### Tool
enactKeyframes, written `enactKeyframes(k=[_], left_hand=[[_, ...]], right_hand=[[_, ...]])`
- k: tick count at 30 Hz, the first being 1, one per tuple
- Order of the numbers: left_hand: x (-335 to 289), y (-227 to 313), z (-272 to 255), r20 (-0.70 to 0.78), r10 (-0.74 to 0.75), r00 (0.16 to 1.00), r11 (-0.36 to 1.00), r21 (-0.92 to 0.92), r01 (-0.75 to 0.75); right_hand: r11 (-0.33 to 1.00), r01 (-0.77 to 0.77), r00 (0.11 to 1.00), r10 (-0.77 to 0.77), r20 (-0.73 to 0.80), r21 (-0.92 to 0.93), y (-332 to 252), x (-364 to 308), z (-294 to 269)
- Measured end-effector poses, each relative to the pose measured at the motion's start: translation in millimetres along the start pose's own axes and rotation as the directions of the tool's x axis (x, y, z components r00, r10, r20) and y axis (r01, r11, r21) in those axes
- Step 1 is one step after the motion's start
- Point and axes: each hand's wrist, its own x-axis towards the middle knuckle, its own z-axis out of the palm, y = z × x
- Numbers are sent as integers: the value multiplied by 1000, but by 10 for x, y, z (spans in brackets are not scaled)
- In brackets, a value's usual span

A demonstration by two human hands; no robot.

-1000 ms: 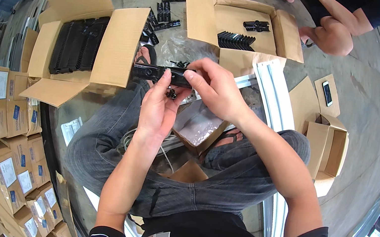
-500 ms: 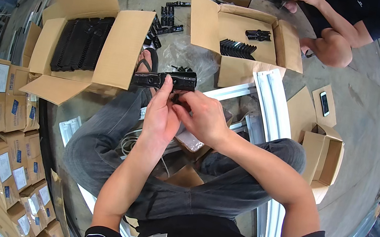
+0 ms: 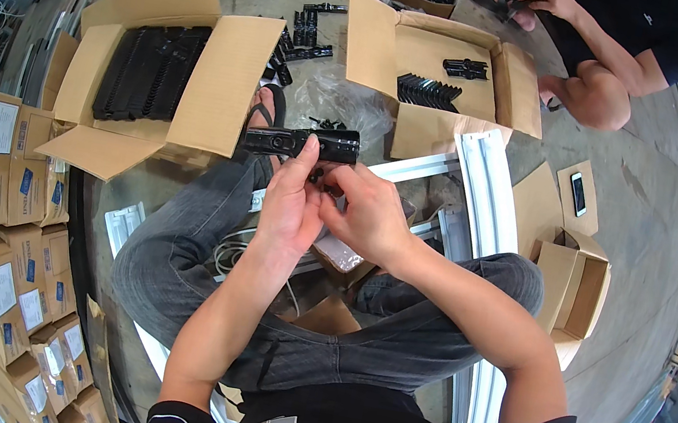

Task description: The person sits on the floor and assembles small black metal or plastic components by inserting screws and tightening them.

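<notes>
My left hand (image 3: 289, 208) is closed around a glossy black metal bracket (image 3: 337, 145), with the thumb lying up against its side. The bracket is held level above the floor between my legs. Just below it, the fingers of my right hand (image 3: 371, 214) are bent together at the left palm. Small black pieces, perhaps screws, (image 3: 329, 189) show between the two hands; their exact shape is too small to make out. Behind the bracket, more small black pieces (image 3: 327, 123) lie by a clear plastic bag (image 3: 344, 100).
An open carton (image 3: 226, 85) of stacked black parts stands left; another carton (image 3: 500, 104) holds several black brackets ahead. Loose brackets (image 3: 303, 53) lie between them. White metal profiles (image 3: 490, 192) and a phone (image 3: 577, 194) are to the right. A co-worker's arm (image 3: 604, 50) shows at far right.
The view has shifted slightly. My right fingers have curled in closer to the left palm, and more of the small black pieces shows there. The bracket stays in my left hand.
</notes>
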Motion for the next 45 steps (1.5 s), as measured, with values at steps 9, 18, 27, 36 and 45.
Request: enactKeyframes(k=[9, 18, 27, 36, 45], left_hand=[[115, -6, -191, -92, -122, 988, 992, 23, 124], [71, -67, -195, 30, -147, 989, 985, 93, 144], [62, 22, -76, -37, -49, 998, 988, 144, 53], [36, -67, -81, -75, 35, 997, 956, 295, -11], [20, -153, -103, -115, 152, 982, 943, 315, -109]], right_hand=[[992, 36, 992, -50, 117, 119, -112, -3, -98], [982, 138, 985, -123, -120, 126, -86, 238, -322], [990, 89, 992, -78, -98, 110, -65, 234, -327], [994, 110, 993, -110, -44, -17, -28, 222, -288], [993, 78, 992, -86, -94, -88, -12, 215, -237]])
